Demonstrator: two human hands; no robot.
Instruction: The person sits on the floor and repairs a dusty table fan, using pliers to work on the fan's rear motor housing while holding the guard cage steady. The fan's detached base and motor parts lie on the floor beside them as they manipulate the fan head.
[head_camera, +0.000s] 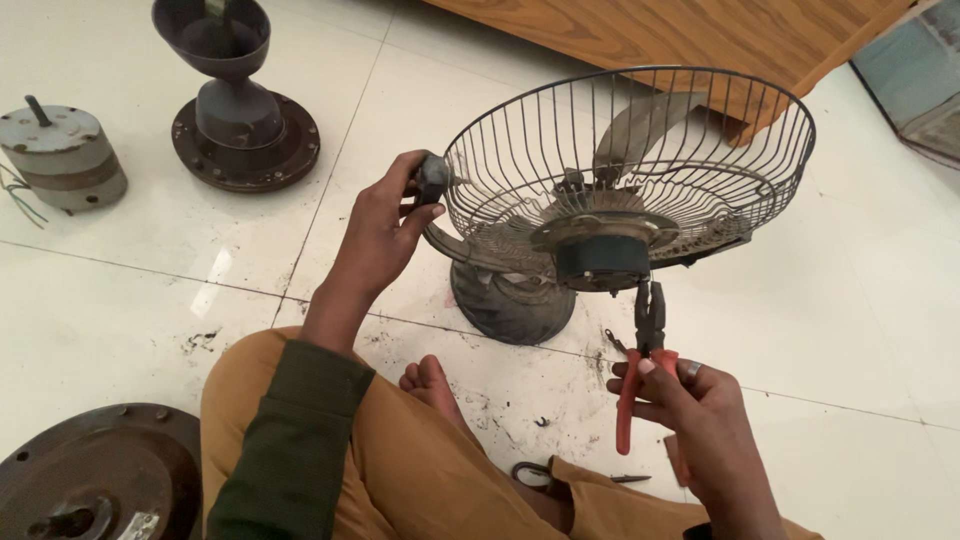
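1. The left hand (385, 225) is clenched on a dark knob (433, 180) at the rim of the wire fan guard (640, 150).
2. The right hand (690, 410) grasps red-handled pliers (645, 350), long axis nearly upright, nose pointing up at the motor housing (603, 260).
3. The fan lies tilted between and above both hands, guard opening upward, its base (510, 305) on the tiled floor (850, 300).

Open floor (860, 330) right of the fan (610, 200); motor housings (240, 120) crowd the left.
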